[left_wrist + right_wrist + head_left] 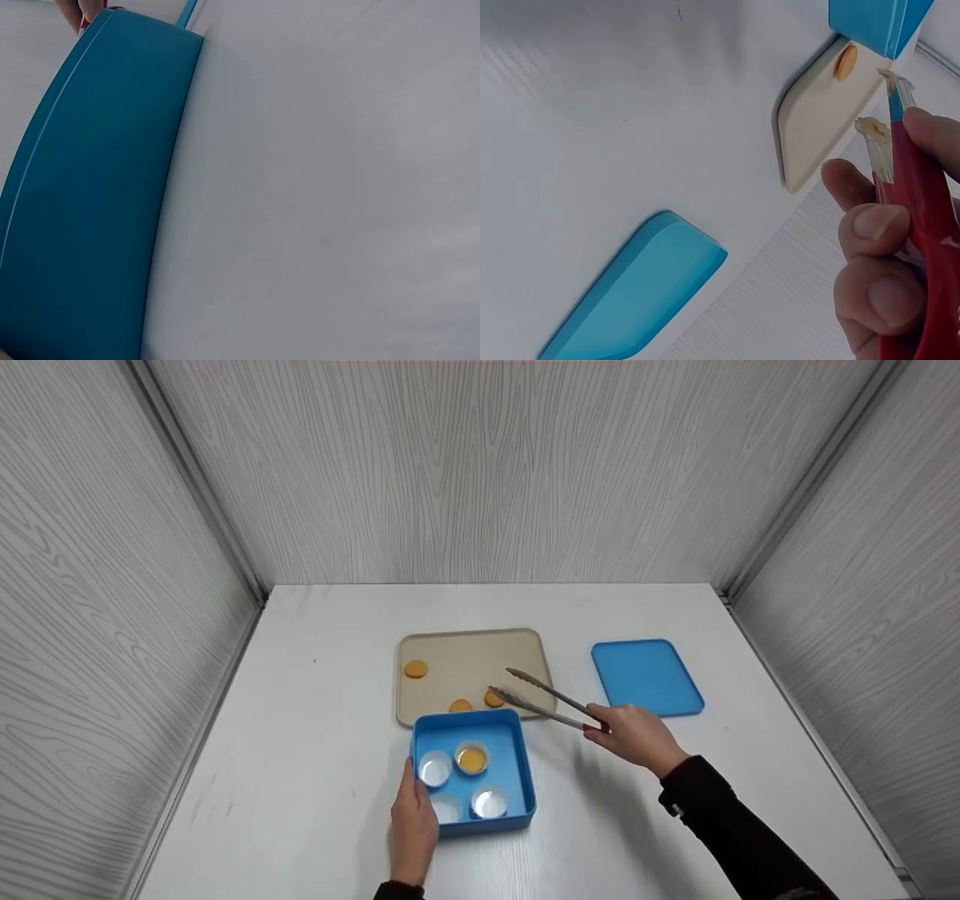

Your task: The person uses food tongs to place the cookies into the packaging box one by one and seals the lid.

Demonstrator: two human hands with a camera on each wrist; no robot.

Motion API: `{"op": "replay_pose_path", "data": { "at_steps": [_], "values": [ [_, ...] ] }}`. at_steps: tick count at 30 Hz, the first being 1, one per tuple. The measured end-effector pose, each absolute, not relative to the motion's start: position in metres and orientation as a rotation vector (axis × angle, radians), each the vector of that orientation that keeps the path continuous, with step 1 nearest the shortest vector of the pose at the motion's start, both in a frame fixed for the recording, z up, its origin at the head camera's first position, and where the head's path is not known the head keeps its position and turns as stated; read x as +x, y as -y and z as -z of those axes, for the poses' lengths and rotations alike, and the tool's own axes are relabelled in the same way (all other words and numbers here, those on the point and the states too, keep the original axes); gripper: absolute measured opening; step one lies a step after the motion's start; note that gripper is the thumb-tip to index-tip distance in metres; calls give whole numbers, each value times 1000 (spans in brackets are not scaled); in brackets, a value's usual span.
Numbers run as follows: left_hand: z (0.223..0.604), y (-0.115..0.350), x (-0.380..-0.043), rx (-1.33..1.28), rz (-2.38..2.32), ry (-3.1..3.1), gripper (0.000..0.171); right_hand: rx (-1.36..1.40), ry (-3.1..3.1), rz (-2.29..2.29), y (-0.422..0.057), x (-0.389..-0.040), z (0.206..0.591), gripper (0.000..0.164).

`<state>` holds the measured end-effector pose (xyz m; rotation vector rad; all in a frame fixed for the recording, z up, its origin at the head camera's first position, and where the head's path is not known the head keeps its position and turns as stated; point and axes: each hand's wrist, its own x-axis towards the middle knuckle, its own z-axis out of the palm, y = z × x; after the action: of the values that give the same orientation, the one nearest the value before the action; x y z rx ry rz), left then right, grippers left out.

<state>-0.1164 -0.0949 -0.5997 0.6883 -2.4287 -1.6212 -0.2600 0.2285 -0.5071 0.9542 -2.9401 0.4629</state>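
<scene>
The blue box (525, 795) stands with its far edge overlapping the near rim of the tan tray (442, 649) in the head view; its right wall is well apart from the blue lid (649, 679), and white tabletop (322, 720) runs wide between the box and the left panel (112, 622); the lid lies flat, just beside the tray's right side.

The table is white with few small marks; grey wood-grain panels stand at the left, the back (480, 472) and the right (862, 622).

In the box sit four baking cups, one bearing a yellow disc (472, 760); on the tray lie three round orange cookies, at the left (416, 669), at the near edge (460, 706) and below the tongs (540, 709); whether the tips touch this last one, I cannot tell.

The right hand (637, 735) holds the tongs by their red handles, fingers curled, the tips spread apart; the left hand (414, 829) rests on the box's left wall, fingers nearly straight; both sleeves are black.
</scene>
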Motion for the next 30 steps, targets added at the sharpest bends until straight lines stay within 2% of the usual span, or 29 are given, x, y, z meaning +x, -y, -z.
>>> {"op": "replay_pose_path", "data": {
  "at_steps": [18, 30],
  "values": [
    [601, 95, -117, 666, 1626, 2414, 51, 957, 3051, -562, -223, -270, 514, 24],
    [601, 95, -116, 670, 1605, 2419, 51, 918, 3101, -698, -219, -269, 517, 10]
  ]
}}
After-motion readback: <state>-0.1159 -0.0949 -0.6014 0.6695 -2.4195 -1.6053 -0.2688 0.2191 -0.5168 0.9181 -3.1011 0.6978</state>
